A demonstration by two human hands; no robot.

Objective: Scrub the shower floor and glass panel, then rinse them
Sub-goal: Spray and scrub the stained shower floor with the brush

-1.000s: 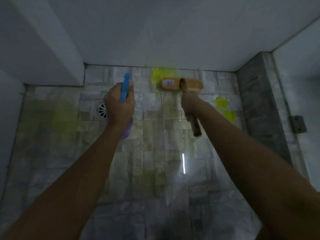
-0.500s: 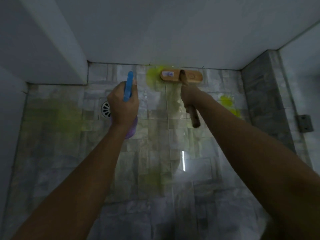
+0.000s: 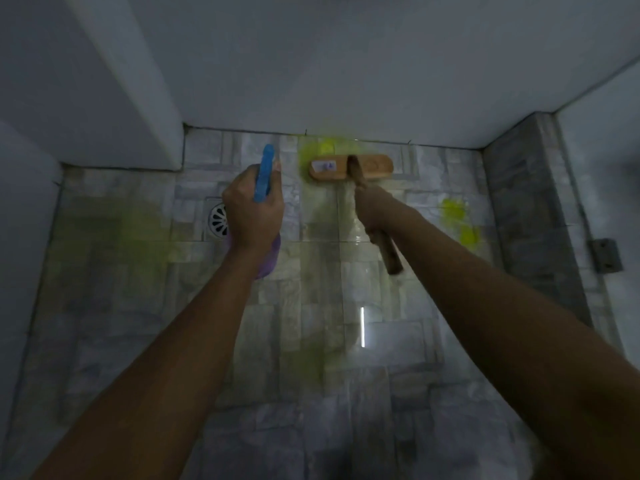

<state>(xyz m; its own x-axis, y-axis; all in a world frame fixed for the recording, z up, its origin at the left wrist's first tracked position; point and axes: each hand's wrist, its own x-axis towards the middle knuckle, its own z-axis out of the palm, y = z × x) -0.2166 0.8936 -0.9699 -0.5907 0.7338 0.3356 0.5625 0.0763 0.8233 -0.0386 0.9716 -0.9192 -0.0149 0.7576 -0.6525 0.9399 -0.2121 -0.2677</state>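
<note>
Two hands are shown above the shower floor (image 3: 304, 358), which is laid in grey stone tiles. The left hand (image 3: 252, 207) is curled round a spray bottle (image 3: 265, 178) with a blue head and purple body, held over the floor just beside the round drain (image 3: 218, 221). The right hand (image 3: 375, 209) is closed round the wooden handle of a scrubbing brush (image 3: 351, 167). The brush head is set against the floor at the foot of the back wall (image 3: 346, 64), on a yellow-green smear (image 3: 325, 147). Two further yellow-green patches (image 3: 453, 209) are seen to the right.
</note>
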